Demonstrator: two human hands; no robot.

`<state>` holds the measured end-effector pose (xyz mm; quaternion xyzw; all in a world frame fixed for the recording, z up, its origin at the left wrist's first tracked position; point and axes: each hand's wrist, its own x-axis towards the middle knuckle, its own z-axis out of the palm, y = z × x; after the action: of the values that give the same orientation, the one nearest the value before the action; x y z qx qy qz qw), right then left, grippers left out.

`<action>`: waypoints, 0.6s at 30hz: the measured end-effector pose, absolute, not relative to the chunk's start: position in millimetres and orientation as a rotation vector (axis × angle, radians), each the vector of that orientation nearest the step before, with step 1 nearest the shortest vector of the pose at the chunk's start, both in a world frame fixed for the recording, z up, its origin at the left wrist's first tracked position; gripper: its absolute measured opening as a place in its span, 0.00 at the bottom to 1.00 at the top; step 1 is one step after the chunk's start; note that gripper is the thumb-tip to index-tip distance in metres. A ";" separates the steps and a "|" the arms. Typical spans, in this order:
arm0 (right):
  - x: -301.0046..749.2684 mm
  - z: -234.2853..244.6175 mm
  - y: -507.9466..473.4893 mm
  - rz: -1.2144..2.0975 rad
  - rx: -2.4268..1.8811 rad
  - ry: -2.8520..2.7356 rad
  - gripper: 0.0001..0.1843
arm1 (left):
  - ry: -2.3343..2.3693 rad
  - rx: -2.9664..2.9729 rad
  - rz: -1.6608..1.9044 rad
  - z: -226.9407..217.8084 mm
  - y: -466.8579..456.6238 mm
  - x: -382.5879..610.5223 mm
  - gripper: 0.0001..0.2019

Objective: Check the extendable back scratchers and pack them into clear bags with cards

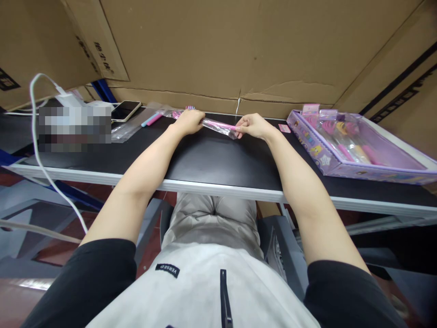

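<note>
Head view: crinkly film (223, 131) encloses pink rod (220, 125).

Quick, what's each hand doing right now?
Left hand: closed, holding the clear-wrapped pink stick.
Right hand: closed, pinching the end of that same stick.

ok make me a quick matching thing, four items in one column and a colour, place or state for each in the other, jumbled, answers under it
1. phone
2. open box
3. right hand
4. card

a. pinching the right end of the clear wrapper
b. mostly pink, left of the open box
c. purple, with wrapped items inside
d. dark screen facing up

Pairs: 1-d, 2-c, 3-a, 4-b
</note>
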<state>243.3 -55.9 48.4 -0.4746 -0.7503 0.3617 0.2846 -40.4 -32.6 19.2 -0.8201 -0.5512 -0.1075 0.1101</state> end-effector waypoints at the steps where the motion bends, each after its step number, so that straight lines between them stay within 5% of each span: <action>1: 243.2 48.4 -56.0 0.963 -1.274 -2.005 0.21 | -1.619 -2.413 -0.321 18.8 -32.3 -41.0 0.17; 18: 243.9 47.7 -54.0 0.901 -1.337 -2.063 0.18 | -1.594 -2.420 -0.342 16.5 -30.0 -40.5 0.18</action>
<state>243.9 -54.0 47.7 -0.4933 -0.7612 0.3324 0.2584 -40.5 -30.0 16.5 -0.8242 -0.5428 -0.1164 0.1118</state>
